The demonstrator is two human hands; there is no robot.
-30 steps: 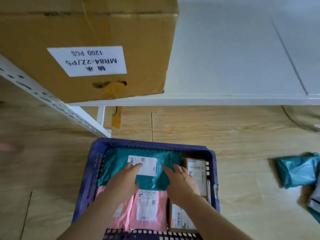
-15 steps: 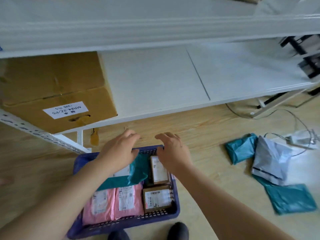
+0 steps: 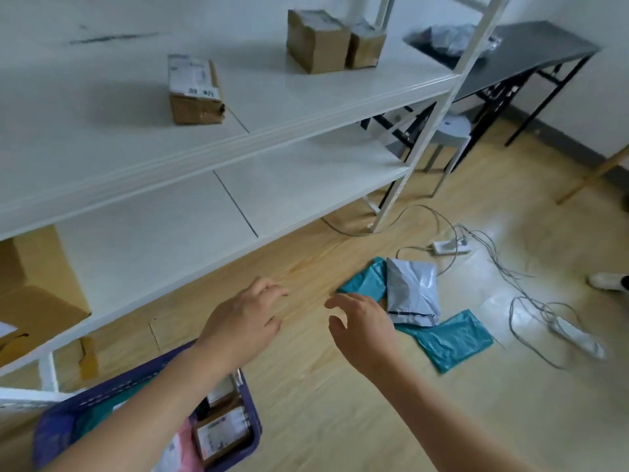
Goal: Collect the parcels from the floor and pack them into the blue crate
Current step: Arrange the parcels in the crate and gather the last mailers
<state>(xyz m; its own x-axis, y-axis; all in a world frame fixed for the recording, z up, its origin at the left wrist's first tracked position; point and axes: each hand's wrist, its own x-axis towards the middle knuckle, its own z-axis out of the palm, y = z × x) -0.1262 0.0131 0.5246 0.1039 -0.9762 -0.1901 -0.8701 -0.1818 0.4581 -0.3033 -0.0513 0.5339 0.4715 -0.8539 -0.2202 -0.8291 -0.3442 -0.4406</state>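
The crate (image 3: 59, 432) sits before the shelving (image 3: 306, 97), with loose parcels (image 3: 412, 291) on the floor (image 3: 340, 420) to its right.

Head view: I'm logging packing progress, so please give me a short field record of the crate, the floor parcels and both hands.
Blue crate: on floor, lower left, partly filled with parcels
Parcels on floor: three, right of the crate
Grey mailer: lies over the edges of both teal ones
Far teal mailer: left of the grey one
Near teal mailer: below the grey one
Left hand: empty, fingers spread
Right hand: empty, nearest the far teal mailer
Nearby: power strip and cables
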